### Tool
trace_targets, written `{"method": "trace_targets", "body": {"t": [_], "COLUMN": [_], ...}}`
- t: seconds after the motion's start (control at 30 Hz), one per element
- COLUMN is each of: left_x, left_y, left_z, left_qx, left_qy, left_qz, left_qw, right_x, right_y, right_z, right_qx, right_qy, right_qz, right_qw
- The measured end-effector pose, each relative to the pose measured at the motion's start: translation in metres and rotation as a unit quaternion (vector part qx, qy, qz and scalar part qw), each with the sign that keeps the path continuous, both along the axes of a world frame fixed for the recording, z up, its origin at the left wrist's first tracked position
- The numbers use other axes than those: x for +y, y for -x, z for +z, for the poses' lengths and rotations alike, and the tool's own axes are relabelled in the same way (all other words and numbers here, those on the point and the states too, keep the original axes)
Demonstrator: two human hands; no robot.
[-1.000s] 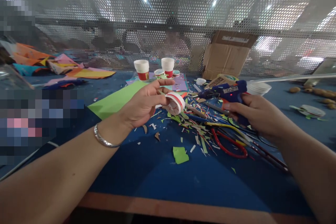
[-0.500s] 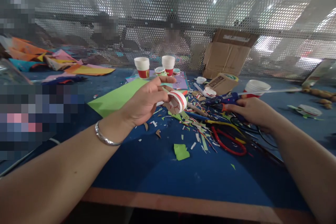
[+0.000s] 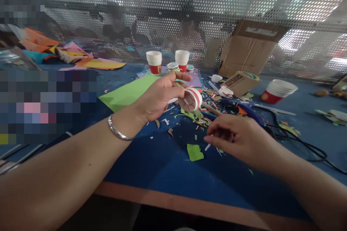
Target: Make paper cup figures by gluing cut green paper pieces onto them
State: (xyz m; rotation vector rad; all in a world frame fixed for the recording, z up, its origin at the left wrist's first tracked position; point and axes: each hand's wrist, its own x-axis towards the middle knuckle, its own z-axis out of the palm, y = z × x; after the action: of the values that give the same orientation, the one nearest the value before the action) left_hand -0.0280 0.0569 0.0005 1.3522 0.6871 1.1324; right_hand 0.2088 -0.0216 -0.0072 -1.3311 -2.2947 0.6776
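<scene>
Blue worktop (image 3: 162,173) carries a lt. green sheet (image 3: 127,94), partly hidden by the L hand (image 3: 161,98); R hand (image 3: 241,139) hangs w/ fingers curled, thumb nr. index, can't tell if holding anything, blue glue gun (image 3: 256,114) just beyond. Red-&-white cup piece (image 3: 193,100) is pinched in L fingers, off the worktop, green scrap (image 3: 195,152) lower down. Prob. mid-prep on the cup piece; next move calls for steady L pinch, precise R fingers.

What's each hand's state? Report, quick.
Left hand: closed, holding the cup piece.
Right hand: half curled; cannot tell whether it holds anything.
</scene>
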Motion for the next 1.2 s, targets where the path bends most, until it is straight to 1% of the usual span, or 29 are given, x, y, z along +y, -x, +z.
{"method": "trace_targets", "body": {"t": [0.07,0.2,0.37,0.57,0.7,0.9,1.2], "left_x": [0.000,0.001,0.002,0.002,0.002,0.001,0.002], "left_y": [0.000,0.001,0.000,0.000,0.000,0.000,0.000], "left_z": [0.000,-0.001,-0.003,-0.003,-0.002,-0.002,-0.002], "left_qx": [0.002,0.007,0.015,0.011,0.014,0.012,0.024], "left_qy": [-0.002,-0.006,-0.017,-0.021,-0.022,-0.023,-0.032], "left_qz": [0.001,-0.002,-0.004,-0.014,-0.008,-0.010,-0.007], "left_qw": [1.000,1.000,1.000,1.000,1.000,1.000,0.999], "right_x": [-0.007,-0.011,-0.012,-0.012,-0.014,-0.016,-0.016], "right_y": [0.009,0.013,0.016,0.017,0.017,0.018,0.019], "right_z": [-0.002,-0.004,-0.006,-0.005,-0.005,-0.006,-0.005], "right_qx": [-0.022,-0.054,-0.042,-0.020,-0.002,-0.020,-0.031], "right_qy": [0.031,0.046,0.041,0.073,0.092,0.090,0.083], "right_qz": [0.037,0.057,0.064,0.069,0.065,0.086,0.083], "right_qw": [0.999,0.996,0.996,0.995,0.994,0.992,0.993]}}
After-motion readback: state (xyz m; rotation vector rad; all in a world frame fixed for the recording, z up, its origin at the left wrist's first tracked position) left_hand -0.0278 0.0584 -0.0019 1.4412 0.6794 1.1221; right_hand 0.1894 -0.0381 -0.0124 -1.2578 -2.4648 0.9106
